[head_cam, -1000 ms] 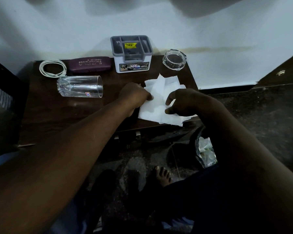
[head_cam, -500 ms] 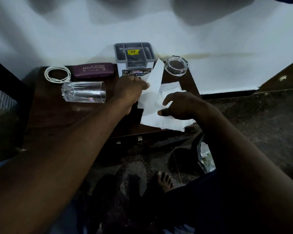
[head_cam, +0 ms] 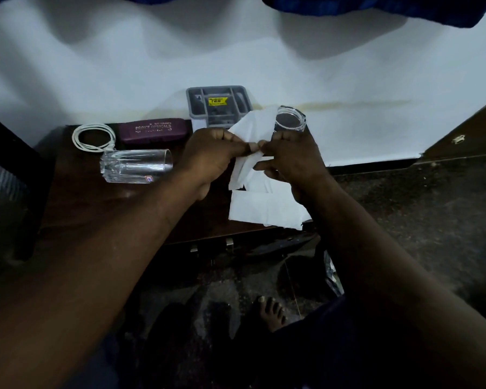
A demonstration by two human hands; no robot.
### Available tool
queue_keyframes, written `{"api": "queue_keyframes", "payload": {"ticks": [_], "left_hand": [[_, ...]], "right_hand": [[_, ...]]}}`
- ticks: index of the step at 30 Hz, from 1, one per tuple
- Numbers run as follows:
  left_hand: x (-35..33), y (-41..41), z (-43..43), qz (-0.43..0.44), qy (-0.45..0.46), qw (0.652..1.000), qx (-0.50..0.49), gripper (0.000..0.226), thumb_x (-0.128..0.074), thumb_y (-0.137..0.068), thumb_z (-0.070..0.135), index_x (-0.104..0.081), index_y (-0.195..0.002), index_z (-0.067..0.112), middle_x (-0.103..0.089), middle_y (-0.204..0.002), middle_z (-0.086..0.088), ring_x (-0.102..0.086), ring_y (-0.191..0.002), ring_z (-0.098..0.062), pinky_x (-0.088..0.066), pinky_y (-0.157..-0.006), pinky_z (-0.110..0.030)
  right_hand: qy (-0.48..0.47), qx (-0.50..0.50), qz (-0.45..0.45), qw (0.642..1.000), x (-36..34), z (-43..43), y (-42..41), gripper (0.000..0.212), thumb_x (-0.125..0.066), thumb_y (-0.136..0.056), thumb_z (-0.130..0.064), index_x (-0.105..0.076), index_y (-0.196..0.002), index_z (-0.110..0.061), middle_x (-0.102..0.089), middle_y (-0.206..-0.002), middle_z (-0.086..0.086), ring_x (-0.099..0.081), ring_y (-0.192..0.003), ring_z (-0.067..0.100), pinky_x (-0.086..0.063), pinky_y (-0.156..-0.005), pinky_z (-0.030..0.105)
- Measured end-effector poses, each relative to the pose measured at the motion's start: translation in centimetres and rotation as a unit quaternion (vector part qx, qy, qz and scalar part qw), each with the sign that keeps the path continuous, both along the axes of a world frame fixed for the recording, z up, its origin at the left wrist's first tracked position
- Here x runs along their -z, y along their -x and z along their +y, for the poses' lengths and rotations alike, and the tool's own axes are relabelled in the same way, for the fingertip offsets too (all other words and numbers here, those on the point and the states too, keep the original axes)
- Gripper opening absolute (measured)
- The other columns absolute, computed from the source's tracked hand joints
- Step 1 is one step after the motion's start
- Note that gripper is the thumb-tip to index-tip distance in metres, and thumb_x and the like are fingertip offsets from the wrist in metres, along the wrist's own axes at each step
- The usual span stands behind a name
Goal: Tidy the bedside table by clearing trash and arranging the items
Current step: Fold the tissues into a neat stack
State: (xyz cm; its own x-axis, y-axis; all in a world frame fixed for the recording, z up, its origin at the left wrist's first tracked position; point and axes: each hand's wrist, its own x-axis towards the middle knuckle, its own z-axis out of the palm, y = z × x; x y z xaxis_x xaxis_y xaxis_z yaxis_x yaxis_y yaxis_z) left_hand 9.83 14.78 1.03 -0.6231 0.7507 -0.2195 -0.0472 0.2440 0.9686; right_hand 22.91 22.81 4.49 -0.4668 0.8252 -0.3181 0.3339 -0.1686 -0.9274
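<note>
A white tissue is lifted above the dark wooden bedside table. My left hand pinches it between thumb and fingers, and my right hand pinches it right beside the left. More white tissue lies flat on the table's front right corner, under my right wrist. A clear drinking glass lies on its side to the left of my hands.
Along the wall stand a grey and white organiser box, a maroon spectacle case, a coiled white cable and a small clear glass jar. My bare foot is on the dark floor below.
My left hand lifted one tissue off the pile. My right hand left the pile and rose to pinch the same tissue. The view tilted up slightly.
</note>
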Motion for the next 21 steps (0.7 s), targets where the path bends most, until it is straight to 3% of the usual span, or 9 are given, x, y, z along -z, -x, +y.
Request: {"api": "queue_keyframes", "payload": {"ticks": [2,4,6,8,11,15,19,21], "left_hand": [[0.1,0.3,0.1,-0.052,0.01,0.998,-0.015,0.021,-0.09,-0.076,0.022,-0.078,-0.085,0.009,-0.081,-0.085,0.002,-0.077,-0.084,-0.012,-0.064,-0.075,-0.031],[0.1,0.5,0.2,-0.075,0.02,0.997,-0.027,0.022,-0.088,-0.079,0.022,-0.078,-0.091,0.007,-0.081,-0.09,-0.003,-0.077,-0.092,-0.025,-0.063,-0.084,-0.043],[0.2,0.9,0.4,-0.085,0.024,0.995,-0.038,0.018,-0.085,-0.081,0.023,-0.077,-0.09,0.01,-0.081,-0.093,-0.003,-0.077,-0.094,-0.027,-0.062,-0.085,-0.045],[0.3,1.3,0.6,-0.105,0.027,0.993,-0.048,0.013,-0.082,-0.082,0.024,-0.077,-0.09,0.015,-0.08,-0.094,0.0,-0.076,-0.093,-0.025,-0.061,-0.081,-0.044],[0.4,1.5,0.5,-0.158,0.017,0.986,-0.047,0.016,-0.082,-0.08,0.022,-0.078,-0.095,0.018,-0.081,-0.093,0.001,-0.078,-0.09,-0.024,-0.063,-0.074,-0.037],[0.3,1.2,0.3,-0.236,0.011,0.971,-0.014,0.029,-0.088,-0.073,0.013,-0.079,-0.1,0.009,-0.081,-0.099,-0.008,-0.078,-0.092,-0.029,-0.064,-0.079,-0.043],[0.1,1.2,-0.1,-0.296,0.026,0.955,-0.002,0.038,-0.087,-0.073,0.008,-0.078,-0.111,0.004,-0.079,-0.108,-0.012,-0.077,-0.099,-0.031,-0.064,-0.082,-0.049],[0.0,1.4,-0.5,-0.318,0.026,0.948,0.0,0.036,-0.084,-0.078,0.008,-0.077,-0.113,0.005,-0.079,-0.11,-0.011,-0.076,-0.101,-0.031,-0.064,-0.081,-0.047]], "right_hand": [[-0.006,0.017,0.002,1.0,0.2,0.2,0.0,0.01,-0.069,-0.093,-0.005,-0.062,-0.093,0.002,-0.064,-0.087,0.023,-0.068,-0.076,0.03,-0.048,-0.067,0.036],[-0.008,0.03,0.003,1.0,0.4,0.5,0.2,0.018,-0.071,-0.091,-0.007,-0.062,-0.094,0.008,-0.066,-0.09,0.028,-0.067,-0.079,0.031,-0.049,-0.068,0.037],[-0.001,0.034,0.005,0.999,0.5,0.7,0.3,0.01,-0.072,-0.089,-0.008,-0.064,-0.088,-0.002,-0.069,-0.089,0.019,-0.069,-0.08,0.03,-0.052,-0.069,0.037],[0.027,0.045,0.024,0.998,0.4,0.9,0.3,0.009,-0.074,-0.088,-0.004,-0.065,-0.09,-0.001,-0.071,-0.093,0.015,-0.07,-0.083,0.03,-0.06,-0.075,0.041],[0.06,0.059,0.06,0.995,0.1,1.0,0.3,0.015,-0.071,-0.085,0.005,-0.071,-0.099,-0.001,-0.077,-0.109,0.02,-0.075,-0.097,0.037,-0.061,-0.086,0.05],[0.013,0.054,0.051,0.997,0.0,1.2,0.5,0.025,-0.068,-0.084,0.008,-0.074,-0.108,0.008,-0.074,-0.115,0.026,-0.072,-0.106,0.042,-0.057,-0.096,0.06],[0.0,0.043,0.051,0.998,0.1,1.1,0.7,0.026,-0.066,-0.085,0.01,-0.071,-0.11,0.011,-0.074,-0.113,0.025,-0.071,-0.105,0.041,-0.057,-0.097,0.055],[0.013,0.036,0.059,0.998,0.4,1.3,0.7,0.015,-0.066,-0.084,0.011,-0.072,-0.092,0.001,-0.074,-0.097,0.014,-0.071,-0.089,0.031,-0.061,-0.081,0.043]]}}
